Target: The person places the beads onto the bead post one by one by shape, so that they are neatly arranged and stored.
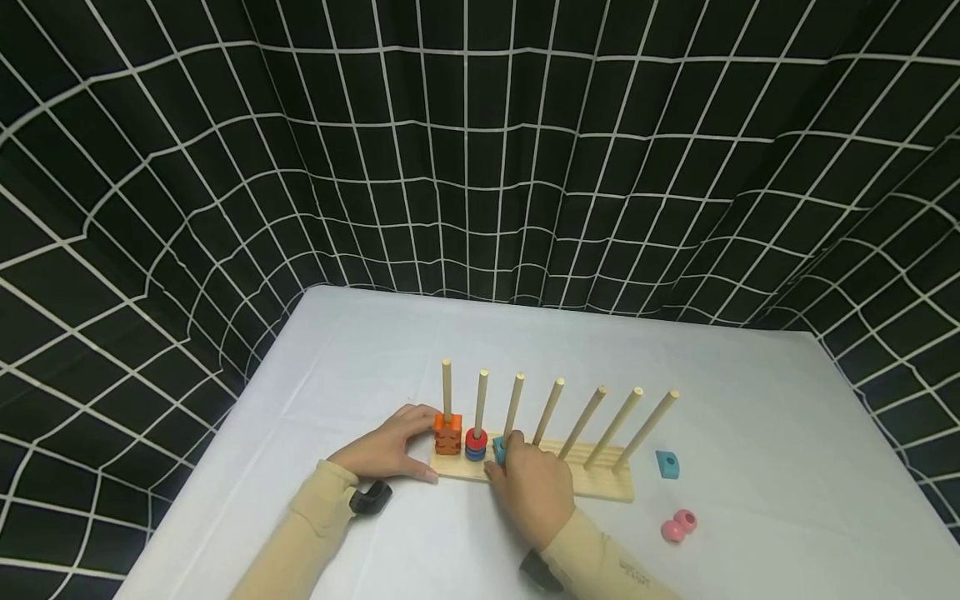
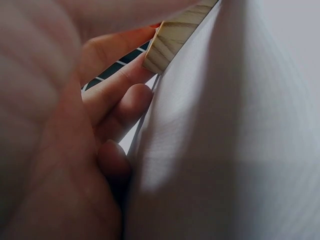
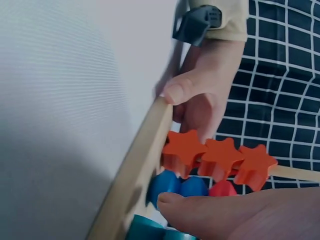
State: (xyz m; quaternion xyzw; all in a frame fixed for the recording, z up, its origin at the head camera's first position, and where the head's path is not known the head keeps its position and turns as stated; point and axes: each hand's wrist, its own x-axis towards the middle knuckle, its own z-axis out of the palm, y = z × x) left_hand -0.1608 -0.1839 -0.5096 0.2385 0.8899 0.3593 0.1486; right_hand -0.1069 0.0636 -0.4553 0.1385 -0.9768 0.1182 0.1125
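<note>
A pale wooden board (image 1: 611, 485) with a row of several upright pegs lies on the table. My left hand (image 1: 393, 443) grips its left end, thumb at the front corner and fingers round behind. Three orange star-shaped blocks (image 3: 220, 156) are stacked on the leftmost peg. A red bead (image 1: 476, 437) sits above blue beads (image 3: 167, 185) on the second. At the foot of the third peg, my right hand (image 1: 534, 490) holds a teal block (image 1: 499, 450) between thumb and fingers. Two teal pieces (image 3: 145, 229) show there in the right wrist view, partly hidden by the thumb.
Right of the board lies a loose teal block (image 1: 667, 464) with a hole. Two pink beads (image 1: 673, 531) lie touching, nearer the front. The other pegs (image 1: 648, 429) stand bare. A black cloth with white grid lines (image 1: 480, 150) hangs behind the white table (image 1: 750, 400).
</note>
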